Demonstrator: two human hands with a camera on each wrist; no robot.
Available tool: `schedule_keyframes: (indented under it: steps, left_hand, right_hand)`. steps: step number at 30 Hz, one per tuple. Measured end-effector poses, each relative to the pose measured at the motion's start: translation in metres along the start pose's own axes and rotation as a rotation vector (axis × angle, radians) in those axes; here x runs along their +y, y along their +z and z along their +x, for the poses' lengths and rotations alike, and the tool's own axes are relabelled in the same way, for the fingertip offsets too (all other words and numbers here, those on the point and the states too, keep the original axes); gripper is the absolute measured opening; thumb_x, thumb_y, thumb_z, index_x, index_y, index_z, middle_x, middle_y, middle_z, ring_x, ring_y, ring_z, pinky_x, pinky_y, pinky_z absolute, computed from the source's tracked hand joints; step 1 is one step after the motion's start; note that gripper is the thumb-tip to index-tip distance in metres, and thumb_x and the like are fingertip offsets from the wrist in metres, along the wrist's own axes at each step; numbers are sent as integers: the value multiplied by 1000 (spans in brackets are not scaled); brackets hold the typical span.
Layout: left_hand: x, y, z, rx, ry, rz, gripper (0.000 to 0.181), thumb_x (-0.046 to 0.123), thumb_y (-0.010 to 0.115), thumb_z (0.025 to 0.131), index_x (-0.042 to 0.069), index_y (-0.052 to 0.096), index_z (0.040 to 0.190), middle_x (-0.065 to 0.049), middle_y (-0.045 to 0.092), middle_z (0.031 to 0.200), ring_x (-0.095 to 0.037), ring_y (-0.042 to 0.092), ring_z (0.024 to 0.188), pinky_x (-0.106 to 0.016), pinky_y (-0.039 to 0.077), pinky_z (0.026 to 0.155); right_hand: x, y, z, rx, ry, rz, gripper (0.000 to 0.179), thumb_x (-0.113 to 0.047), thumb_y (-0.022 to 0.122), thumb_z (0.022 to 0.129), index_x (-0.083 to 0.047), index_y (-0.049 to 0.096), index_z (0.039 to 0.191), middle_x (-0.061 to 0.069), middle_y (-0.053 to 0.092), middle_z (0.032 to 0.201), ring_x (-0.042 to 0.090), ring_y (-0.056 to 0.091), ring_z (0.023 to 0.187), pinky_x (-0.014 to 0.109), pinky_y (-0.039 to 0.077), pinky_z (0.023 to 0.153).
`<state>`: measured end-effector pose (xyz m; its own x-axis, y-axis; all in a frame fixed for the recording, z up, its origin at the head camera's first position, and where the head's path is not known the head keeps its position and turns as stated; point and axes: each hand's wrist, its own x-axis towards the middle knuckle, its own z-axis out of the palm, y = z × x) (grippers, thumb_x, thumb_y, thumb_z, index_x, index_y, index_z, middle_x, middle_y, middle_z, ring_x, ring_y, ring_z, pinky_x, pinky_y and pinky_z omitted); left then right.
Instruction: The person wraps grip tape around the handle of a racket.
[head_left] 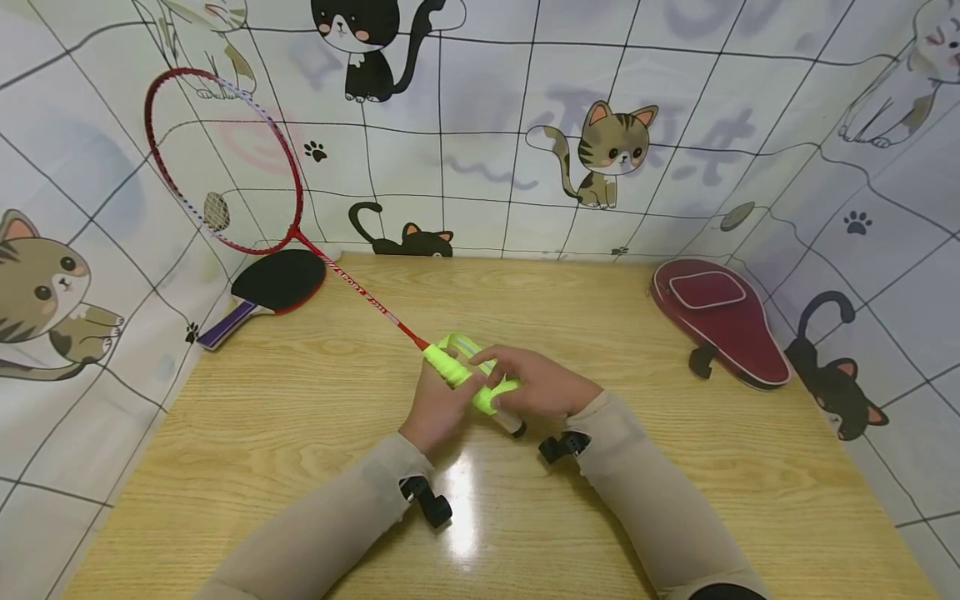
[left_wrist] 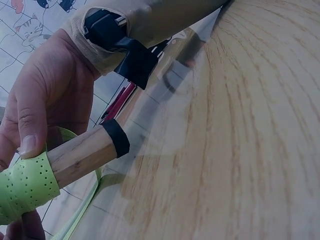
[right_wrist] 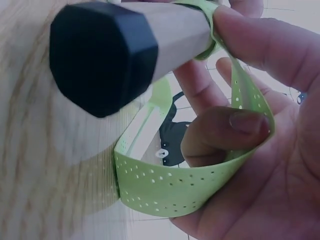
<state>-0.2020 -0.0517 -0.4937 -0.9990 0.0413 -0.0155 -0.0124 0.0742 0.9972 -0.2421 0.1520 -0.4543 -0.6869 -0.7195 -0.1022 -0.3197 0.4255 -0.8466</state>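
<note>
A red badminton racket [head_left: 352, 287] slants across the table, its head raised at the far left. Yellow-green perforated grip tape [head_left: 450, 367] is wound round the upper handle. Bare wood [left_wrist: 82, 155] shows below the windings, ending in a black butt cap [right_wrist: 102, 57]. My left hand [head_left: 442, 404] grips the wrapped part, thumb along it. My right hand [head_left: 543, 383] holds the tape close to the handle; in the right wrist view its thumb [right_wrist: 270, 45] is at the winding's edge and a bent finger hooks inside the loose tape loop [right_wrist: 170, 185].
A black table tennis bat [head_left: 281, 279] with a purple handle lies at the back left, under the racket's head. At the back right sits a dark red bat case [head_left: 720, 312]. Cat-printed sheeting [head_left: 480, 150] stands along the table's back and sides.
</note>
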Motion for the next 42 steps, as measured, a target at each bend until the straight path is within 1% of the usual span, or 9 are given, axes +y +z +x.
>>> schedule_keyframes:
  steps: [5,9,13,17,21,25,29,35,42]
  left_hand:
    - [2,-2,-2,-10,-16,9,64,11,73,94,-7,34,141,-20,51,125,-17,57,98,-18,51,77]
    - [3,-2,-1,-24,-20,0,66,10,72,94,-7,33,144,-22,48,131,-20,57,105,-19,52,81]
    - [2,-2,0,-21,-22,-7,68,8,72,92,-7,33,145,-22,48,134,-22,56,111,-22,52,86]
    - [2,-2,1,-24,-28,-21,69,7,72,91,-8,33,146,-22,50,132,-22,58,108,-23,52,86]
    - [2,-2,0,-32,-17,-29,67,5,72,90,-7,33,144,-20,52,127,-20,59,102,-22,53,82]
    - [3,-2,-1,-40,6,-45,63,2,71,90,-8,34,141,-18,54,124,-19,60,103,-21,54,82]
    - [3,-1,-1,-40,-4,-65,64,2,71,89,-8,34,141,-19,54,124,-18,60,103,-21,54,82]
    - [4,-2,-2,-42,-31,-58,64,8,72,94,-6,34,143,-22,54,128,-19,61,102,-21,55,81]
    - [6,-2,-1,-21,-14,-34,59,6,70,94,-5,35,141,-21,55,128,-22,61,107,-22,55,85]
  right_hand:
    - [1,-1,1,-18,18,12,64,-8,74,94,-27,52,151,1,72,119,20,66,117,43,56,95]
    - [3,-1,0,-41,26,41,66,-6,71,95,-29,50,153,3,71,128,21,67,120,40,58,92]
    - [4,-1,-1,-58,30,94,66,-3,66,96,-28,48,155,7,68,135,23,66,124,40,58,92]
    - [4,-1,-1,-70,26,126,68,1,63,96,-26,47,156,8,65,140,24,65,127,42,57,95]
    - [5,-2,-1,-65,20,115,66,1,64,96,-25,48,154,7,67,135,22,66,124,45,55,99]
    - [4,-2,0,-45,27,92,62,-1,66,95,-24,49,150,5,71,126,21,67,119,47,54,101]
    - [5,-2,0,-22,31,76,59,-1,67,93,-24,52,146,5,72,121,21,66,118,48,53,101]
    - [4,-1,0,-10,14,77,54,-2,71,93,-22,53,140,7,71,119,23,66,115,46,53,99]
    - [2,0,1,-22,19,101,57,-3,72,93,-21,52,143,8,71,119,23,66,116,50,51,104]
